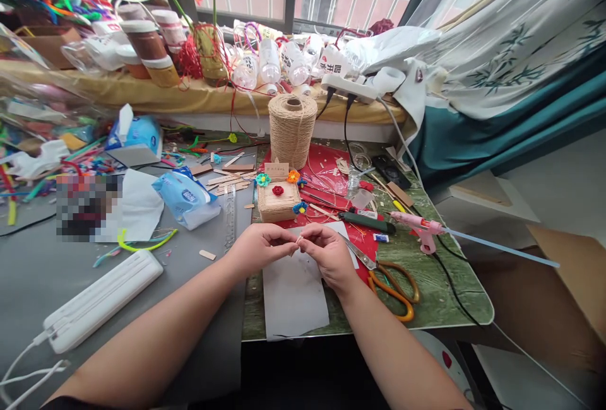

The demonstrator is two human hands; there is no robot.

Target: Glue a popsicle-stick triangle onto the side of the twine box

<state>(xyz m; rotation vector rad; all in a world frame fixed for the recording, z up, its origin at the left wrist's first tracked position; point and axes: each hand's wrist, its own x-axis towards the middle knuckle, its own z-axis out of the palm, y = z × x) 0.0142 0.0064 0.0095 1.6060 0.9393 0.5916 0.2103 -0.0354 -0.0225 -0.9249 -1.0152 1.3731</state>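
Note:
My left hand [265,247] and my right hand [327,253] meet above a white sheet of paper [296,299], fingertips pinched together. Between them shows a tiny pale piece [298,239], too small to name. Just beyond stands a small twine-wrapped box [278,203] with a red rose [278,190] on its top and blue, orange and teal flowers at its corners. Scissors with orange handles [395,290] lie beside my right wrist, blades toward the paper. A pink glue gun [420,226] with a long glue stick rests farther right.
Behind the box stands a large twine spool [292,129]. A clear ruler [230,217], wooden sticks [231,180], tissue packs [185,195] and a white power strip [104,299] lie to the left. Black cords [452,287] run along the table's right side. Bottles [269,60] crowd the windowsill.

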